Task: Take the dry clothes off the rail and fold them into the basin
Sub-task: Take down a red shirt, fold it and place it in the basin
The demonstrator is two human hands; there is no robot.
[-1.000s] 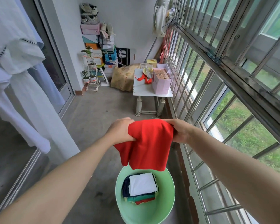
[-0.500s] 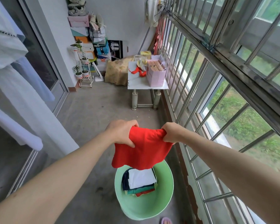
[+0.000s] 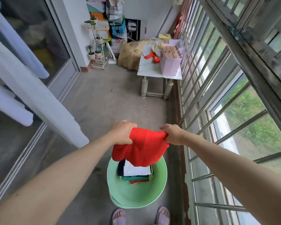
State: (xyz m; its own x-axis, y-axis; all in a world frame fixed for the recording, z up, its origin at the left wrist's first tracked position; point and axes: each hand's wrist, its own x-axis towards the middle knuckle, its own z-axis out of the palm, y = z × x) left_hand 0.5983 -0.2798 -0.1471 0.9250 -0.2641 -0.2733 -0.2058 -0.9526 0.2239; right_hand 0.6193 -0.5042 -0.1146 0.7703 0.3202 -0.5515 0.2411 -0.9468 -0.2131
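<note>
A folded red garment (image 3: 140, 147) hangs between my two hands, just above the green basin (image 3: 136, 197) on the floor. My left hand (image 3: 122, 133) grips its left top corner and my right hand (image 3: 173, 133) pinches its right top corner. Its lower edge overlaps the far rim of the basin. Inside the basin lies a stack of folded clothes with a white piece (image 3: 136, 169) on top, over navy, green and red ones. White garments (image 3: 28, 82) still hang at the left.
My feet in purple slippers (image 3: 162, 216) stand just behind the basin. A metal window grille (image 3: 217, 98) runs along the right. Ahead stands a small white table (image 3: 152, 69) with a pink bag, then stacked boxes and a plant stand (image 3: 96, 51). Glass door at left.
The view has tilted downward. Both hands have lowered the red garment toward the basin, and it now hangs shorter and more bunched than a second ago.
</note>
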